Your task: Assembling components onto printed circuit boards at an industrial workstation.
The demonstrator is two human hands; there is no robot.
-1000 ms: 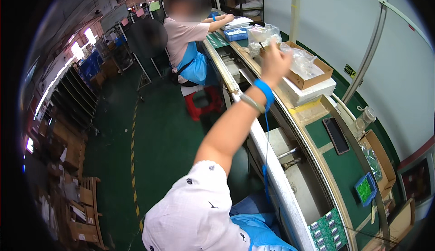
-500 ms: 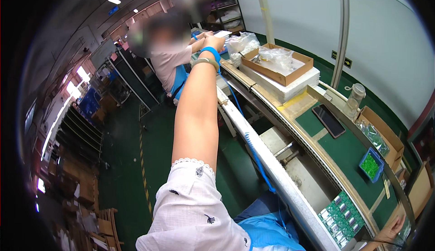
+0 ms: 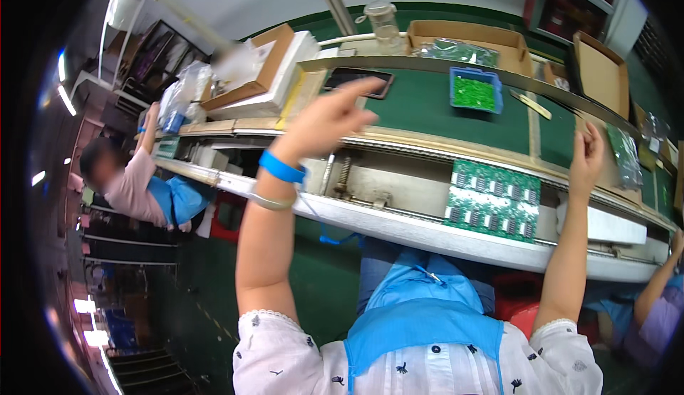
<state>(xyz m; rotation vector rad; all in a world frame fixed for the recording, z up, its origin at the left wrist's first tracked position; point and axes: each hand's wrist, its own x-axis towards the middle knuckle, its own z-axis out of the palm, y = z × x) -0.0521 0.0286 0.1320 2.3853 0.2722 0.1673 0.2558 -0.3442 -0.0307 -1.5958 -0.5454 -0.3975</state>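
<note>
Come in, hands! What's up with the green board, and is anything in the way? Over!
Left hand blurred, partly hiding the phone. Right hand beyond the green board's right edge. Neither hand covering the board.

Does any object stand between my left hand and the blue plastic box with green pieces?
Nothing visible stands upright between your left hand and the blue plastic box; mostly green work surface shows there. A dark rectangular phone lies flat, partly hidden behind the hand, its end showing toward the box.
</note>
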